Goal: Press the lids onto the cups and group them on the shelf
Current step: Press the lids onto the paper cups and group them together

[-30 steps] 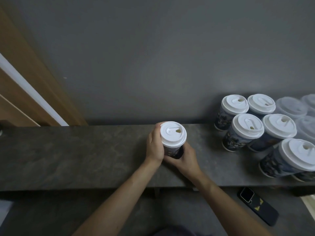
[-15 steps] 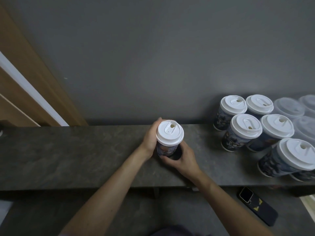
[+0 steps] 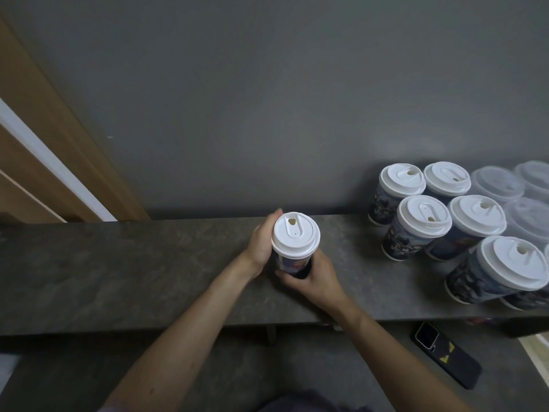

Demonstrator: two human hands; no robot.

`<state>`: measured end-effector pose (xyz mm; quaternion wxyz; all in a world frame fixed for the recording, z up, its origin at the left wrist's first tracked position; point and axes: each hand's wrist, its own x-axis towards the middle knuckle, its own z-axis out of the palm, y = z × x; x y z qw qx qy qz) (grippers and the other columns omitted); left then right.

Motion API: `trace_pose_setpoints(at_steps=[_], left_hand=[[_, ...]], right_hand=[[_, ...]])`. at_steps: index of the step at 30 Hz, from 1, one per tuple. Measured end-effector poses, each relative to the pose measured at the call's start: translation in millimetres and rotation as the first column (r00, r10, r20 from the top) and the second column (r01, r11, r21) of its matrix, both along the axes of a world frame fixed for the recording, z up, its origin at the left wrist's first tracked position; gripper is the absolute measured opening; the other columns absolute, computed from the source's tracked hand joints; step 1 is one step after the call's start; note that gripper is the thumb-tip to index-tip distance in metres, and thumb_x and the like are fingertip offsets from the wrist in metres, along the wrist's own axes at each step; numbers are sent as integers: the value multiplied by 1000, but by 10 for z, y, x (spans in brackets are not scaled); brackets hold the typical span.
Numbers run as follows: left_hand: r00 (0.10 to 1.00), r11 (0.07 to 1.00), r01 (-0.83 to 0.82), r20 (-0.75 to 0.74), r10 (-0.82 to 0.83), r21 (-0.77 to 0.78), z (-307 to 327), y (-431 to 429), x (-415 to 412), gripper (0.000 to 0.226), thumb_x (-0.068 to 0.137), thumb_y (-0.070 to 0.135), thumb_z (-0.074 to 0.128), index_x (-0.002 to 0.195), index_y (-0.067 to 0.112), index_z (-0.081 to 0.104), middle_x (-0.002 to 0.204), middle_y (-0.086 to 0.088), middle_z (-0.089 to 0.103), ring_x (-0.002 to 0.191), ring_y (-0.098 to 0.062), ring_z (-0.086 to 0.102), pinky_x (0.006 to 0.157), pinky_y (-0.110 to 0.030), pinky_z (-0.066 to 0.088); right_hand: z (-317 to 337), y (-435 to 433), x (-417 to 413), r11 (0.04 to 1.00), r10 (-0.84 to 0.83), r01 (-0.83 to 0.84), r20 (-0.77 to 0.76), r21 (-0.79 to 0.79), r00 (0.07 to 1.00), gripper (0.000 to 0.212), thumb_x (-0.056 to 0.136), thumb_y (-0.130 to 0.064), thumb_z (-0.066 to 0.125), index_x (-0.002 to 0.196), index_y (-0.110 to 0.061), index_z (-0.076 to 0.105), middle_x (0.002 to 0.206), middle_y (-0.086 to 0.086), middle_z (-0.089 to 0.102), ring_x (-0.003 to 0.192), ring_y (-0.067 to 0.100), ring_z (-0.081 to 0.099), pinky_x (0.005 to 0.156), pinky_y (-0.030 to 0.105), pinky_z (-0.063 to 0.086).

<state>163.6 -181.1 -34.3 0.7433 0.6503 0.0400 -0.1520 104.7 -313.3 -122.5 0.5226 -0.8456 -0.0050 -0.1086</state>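
On the dark shelf (image 3: pixel 118 269), well left of the grouped lidded cups (image 3: pixel 421 221), the left hand (image 3: pixel 261 243) curves against the left side of one cup (image 3: pixel 292 264) and the right hand (image 3: pixel 315 276) wraps its base. The cup stands upright between them, its white lid (image 3: pixel 296 234) turned since a second ago, sip hole now far-left.

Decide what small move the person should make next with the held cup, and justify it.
Probably carry the cup right to join the lidded cups. Its lid looks level and seated, the left hand and right hand both grip it, and it is apart from that group on the shelf.
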Motion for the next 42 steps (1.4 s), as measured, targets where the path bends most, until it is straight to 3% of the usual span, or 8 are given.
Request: trace_pose_setpoints(at_steps=[5, 10, 17, 22, 28, 32, 35, 42], left_hand=[[983, 986, -166, 79, 166, -6, -121, -76, -134, 43, 108, 20, 41, 79, 20, 71, 73, 15, 74, 72, 5, 66, 71, -14, 50], [992, 990, 124, -19, -126, -74, 12, -27, 69, 42, 106, 28, 43, 80, 12, 73, 81, -3, 72, 78, -12, 68, 80, -30, 50], [963, 969, -235, 115, 243, -77, -200, -180, -152, 45, 105, 18, 42, 75, 21, 76, 81, 7, 76, 82, -6, 69, 80, -27, 52], [988, 978, 138, -43, -146, -158, -35, -41, 30, 49, 107, 30, 36, 86, 8, 75, 85, -7, 76, 81, -15, 71, 81, -29, 54], [974, 973, -219, 40, 223, -73, -164, -164, -184, 42, 108, 19, 42, 79, 18, 71, 71, 13, 74, 70, 3, 67, 70, -16, 51], [999, 994, 31, -17, -33, -108, -111, -106, -74, 48, 109, 29, 35, 87, 13, 75, 86, 1, 77, 83, -8, 70, 81, -25, 53], [976, 968, 188, -76, -203, -164, -51, -36, 6, 53, 107, 35, 35, 90, 6, 76, 92, -11, 75, 88, -19, 71, 86, -31, 53], [983, 981, -183, 16, 184, -61, -148, -127, -150, 41, 108, 24, 42, 83, 15, 73, 76, 10, 76, 73, 0, 69, 70, -17, 52]], right_hand=[[-20, -4, 9, 998, -57, 58, -12, 38, 998, 85, 65, -44, 97, 135, -26, 53, 133, -14, 63, 125, 0, 59, 102, 29, 52], [-15, -26, 11, 999, -24, 25, -13, 21, 1000, 76, 67, -22, 96, 133, -25, 57, 128, -26, 61, 121, -11, 58, 103, 27, 52], [20, 26, -7, 994, -65, 65, -8, 90, 998, 84, 64, -43, 99, 134, -26, 56, 133, -15, 65, 124, -1, 60, 102, 28, 52], [33, -17, -11, 999, -21, 21, -4, 28, 1000, 75, 68, -28, 95, 131, -37, 56, 130, -20, 65, 123, -4, 60, 106, 36, 51], [62, 45, -11, 996, -31, 29, 19, 88, 999, 89, 65, -43, 98, 141, -28, 54, 139, -15, 62, 130, 2, 58, 107, 31, 50], [68, 18, -35, 997, -38, 37, 4, 72, 999, 82, 66, -29, 99, 134, -35, 54, 132, -28, 61, 123, -11, 57, 102, 13, 46], [53, -4, -32, 999, -11, 12, -21, 44, 1000, 78, 67, -23, 97, 133, -31, 57, 130, -28, 62, 122, -12, 58, 104, 22, 49], [-22, 17, -8, 996, -79, 81, -36, 46, 996, 84, 63, -49, 97, 134, -30, 55, 131, -16, 65, 122, -1, 61, 100, 35, 55]])
